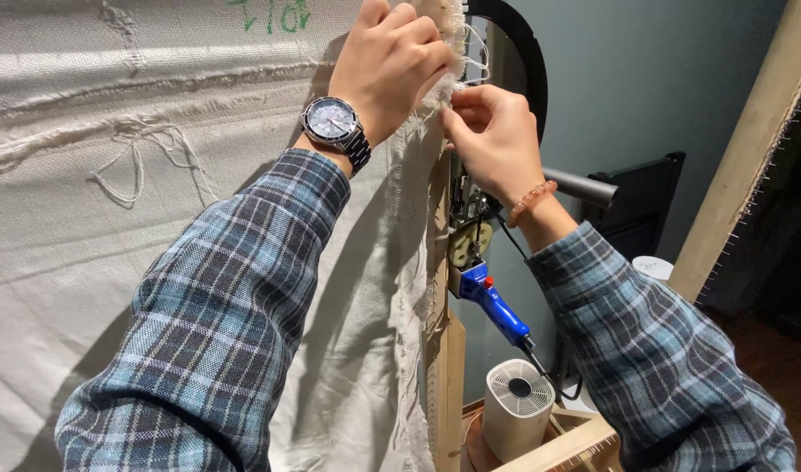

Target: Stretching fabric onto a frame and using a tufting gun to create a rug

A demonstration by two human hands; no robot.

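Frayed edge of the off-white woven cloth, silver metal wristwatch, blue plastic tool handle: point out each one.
Frayed edge of the off-white woven cloth (415,131): head view, on the loose fringe below the hands.
Silver metal wristwatch (330,119): head view, on the dial.
Blue plastic tool handle (498,310): head view, on the middle of the handle.

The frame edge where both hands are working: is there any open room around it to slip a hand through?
Crowded at the frayed cloth edge: left hand and right hand meet there, with the blue-handled tool hanging just below. Open room lies right of the right hand, before the grey-blue wall, above the dark bar.
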